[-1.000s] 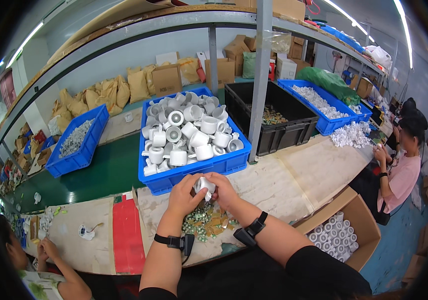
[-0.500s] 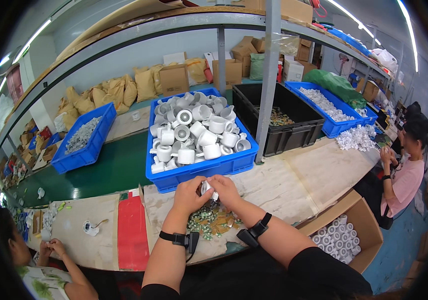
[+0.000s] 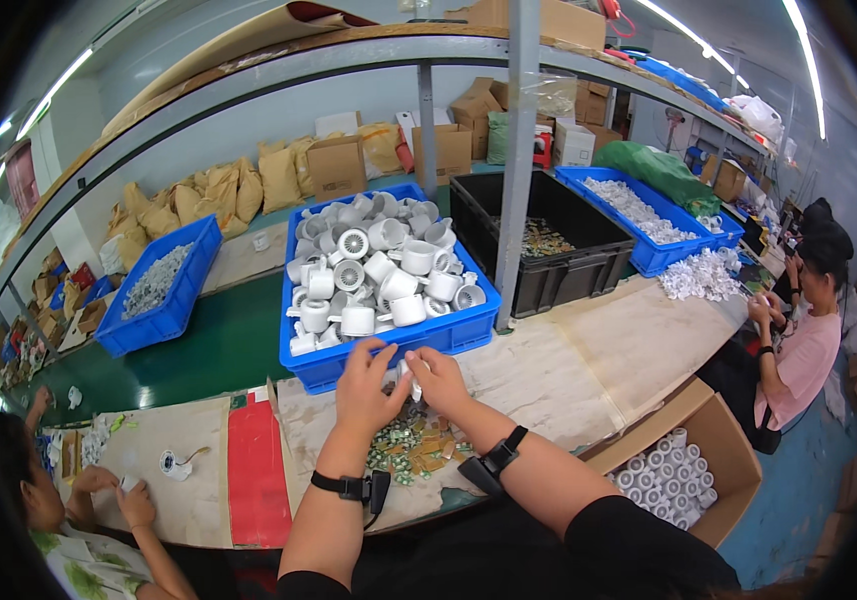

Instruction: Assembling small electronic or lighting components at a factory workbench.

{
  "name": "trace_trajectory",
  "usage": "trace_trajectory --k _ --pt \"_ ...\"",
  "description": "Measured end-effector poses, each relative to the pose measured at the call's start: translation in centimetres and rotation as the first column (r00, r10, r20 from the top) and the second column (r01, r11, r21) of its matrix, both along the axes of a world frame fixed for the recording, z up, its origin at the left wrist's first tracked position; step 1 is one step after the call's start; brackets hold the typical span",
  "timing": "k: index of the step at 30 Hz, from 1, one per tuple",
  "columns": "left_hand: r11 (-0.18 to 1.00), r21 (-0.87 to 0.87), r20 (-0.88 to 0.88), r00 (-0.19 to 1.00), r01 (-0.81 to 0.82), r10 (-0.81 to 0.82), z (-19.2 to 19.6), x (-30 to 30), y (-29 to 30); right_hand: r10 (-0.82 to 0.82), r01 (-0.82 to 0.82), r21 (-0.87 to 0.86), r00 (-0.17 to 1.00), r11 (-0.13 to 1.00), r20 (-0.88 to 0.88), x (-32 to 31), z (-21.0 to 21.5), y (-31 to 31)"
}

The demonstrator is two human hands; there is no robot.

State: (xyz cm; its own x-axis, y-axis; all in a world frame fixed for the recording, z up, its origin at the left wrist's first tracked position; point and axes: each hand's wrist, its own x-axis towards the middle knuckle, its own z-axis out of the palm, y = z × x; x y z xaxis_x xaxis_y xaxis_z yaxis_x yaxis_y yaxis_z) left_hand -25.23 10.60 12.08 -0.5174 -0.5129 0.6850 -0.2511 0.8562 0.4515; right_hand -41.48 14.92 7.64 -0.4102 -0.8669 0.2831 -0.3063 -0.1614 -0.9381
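Observation:
In front of the blue crate's near edge, my right hand (image 3: 440,382) pinches a small white plastic part (image 3: 408,379) between thumb and fingers. Close beside it, my left hand (image 3: 363,392) has its fingers lifted and spread, with its thumb near the part; contact is hard to make out. Most of the part is hidden by my fingers. Below my hands lies a loose pile of small green and tan circuit boards (image 3: 414,447). The blue crate (image 3: 389,362) is heaped with white plastic cup-shaped housings (image 3: 357,320), some with ribbed round ends.
A black crate (image 3: 569,285) holding small boards stands right of the blue one, behind a metal post (image 3: 517,170). At lower right, a cardboard box (image 3: 739,480) contains white round parts. Co-workers sit left (image 3: 99,520) and right (image 3: 799,360). A red sheet (image 3: 258,470) covers the bench at left.
My left fingers have lifted and spread away from the white part, while my right hand keeps hold of it. The view has shifted slightly. The left co-worker's hands have moved apart.

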Motion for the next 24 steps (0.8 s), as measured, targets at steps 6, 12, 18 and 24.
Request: trace_trajectory --k 6,12,18,24 --pt "0.848 -0.027 0.093 0.846 0.529 -0.525 4.3 3.3 13.1 -0.025 0.035 -0.206 0.998 0.978 0.053 -2.8 -1.6 -1.4" --pt "0.843 0.503 0.737 0.414 0.192 -0.534 -7.9 12.1 20.3 0.01 -0.007 -0.212 1.0 0.977 0.015 -2.9 -0.7 -1.6" --pt "0.95 0.29 0.675 0.728 -0.116 -0.118 -5.3 11.9 21.2 0.078 -0.107 -0.17 0.983 0.98 -0.164 0.3 0.9 -0.6" --pt "0.971 0.237 0.383 0.922 -0.031 -0.064 -3.3 9.5 22.7 0.389 -0.305 -0.339 0.897 0.89 0.213 -0.7 -0.6 1.2"
